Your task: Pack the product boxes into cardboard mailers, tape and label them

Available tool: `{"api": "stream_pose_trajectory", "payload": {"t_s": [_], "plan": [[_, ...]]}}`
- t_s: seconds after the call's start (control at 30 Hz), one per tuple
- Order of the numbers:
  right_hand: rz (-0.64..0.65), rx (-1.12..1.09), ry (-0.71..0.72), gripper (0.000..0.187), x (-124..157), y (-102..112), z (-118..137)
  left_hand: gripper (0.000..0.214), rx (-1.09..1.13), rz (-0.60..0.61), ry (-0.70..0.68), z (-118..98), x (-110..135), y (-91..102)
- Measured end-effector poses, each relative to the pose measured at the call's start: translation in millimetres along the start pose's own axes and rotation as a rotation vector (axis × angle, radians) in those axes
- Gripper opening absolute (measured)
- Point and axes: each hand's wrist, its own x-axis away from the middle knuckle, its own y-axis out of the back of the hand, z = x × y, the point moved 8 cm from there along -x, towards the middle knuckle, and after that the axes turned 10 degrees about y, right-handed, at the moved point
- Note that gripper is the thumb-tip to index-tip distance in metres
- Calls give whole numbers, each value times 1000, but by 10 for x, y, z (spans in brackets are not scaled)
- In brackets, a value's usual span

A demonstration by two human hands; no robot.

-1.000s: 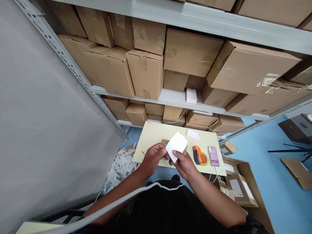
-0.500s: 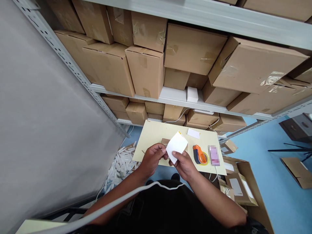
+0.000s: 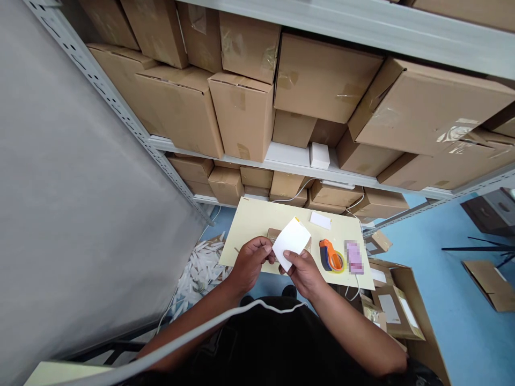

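Note:
A white label sheet (image 3: 292, 242) is pinched between both hands above a pale yellow table (image 3: 253, 220). My left hand (image 3: 251, 261) grips its left edge with the fingers curled. My right hand (image 3: 303, 271) holds its lower corner between thumb and fingers. A small brown box (image 3: 273, 234) lies on the table just behind the sheet, mostly hidden by it. An orange and blue tape dispenser (image 3: 330, 256) sits to the right of my right hand. Another small white label (image 3: 320, 220) lies farther back on the table.
A blurred pink item (image 3: 354, 257) lies beside the dispenser. Metal shelves (image 3: 289, 161) packed with cardboard boxes rise behind the table. White strips (image 3: 201, 271) litter the blue floor at left. Open cartons (image 3: 392, 308) stand at right. A grey wall (image 3: 72, 187) fills the left.
The hands and the white sheet stay almost as they were; the view has tilted slightly.

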Motion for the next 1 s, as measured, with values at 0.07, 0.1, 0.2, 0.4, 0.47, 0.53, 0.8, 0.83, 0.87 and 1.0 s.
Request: {"api": "stream_pose_trajectory", "payload": {"t_s": [0.07, 0.1, 0.2, 0.4, 0.47, 0.53, 0.8, 0.83, 0.87, 1.0], "plan": [[3, 3, -2, 41, -12, -8, -8, 26, -3, 0, -6, -9, -6, 9], [3, 3, -3, 42, -18, -11, -14, 26, -5, -6, -6, -11, -9, 18], [6, 0, -9, 45, -36, -10, -35, 25, -4, -25, 12, -1, -18, 46], [63, -9, -37, 37, -60, -44, -77, 33, 9, -1, 31, 18, -24, 41], [110, -1, -93, 37, -65, -81, -138, 37, 5, 13, 41, 27, -22, 20], [142, 28, -161, 39, -72, -89, -225, 40, 3, 27, 44, 34, -24, -1], [-152, 525, 496, 34, -93, 222, 380, 34, -74, -13, 10, 101, -61, 83], [-45, 584, 548, 25, -77, 113, 444, 34, -93, -10, 5, 107, -58, 85], [71, 632, 559, 15, -66, -1, 466, 34, -111, -5, -4, 108, -51, 84], [265, 686, 482, 5, -64, -251, 419, 34, -181, -4, -34, 98, -13, 86]]}}
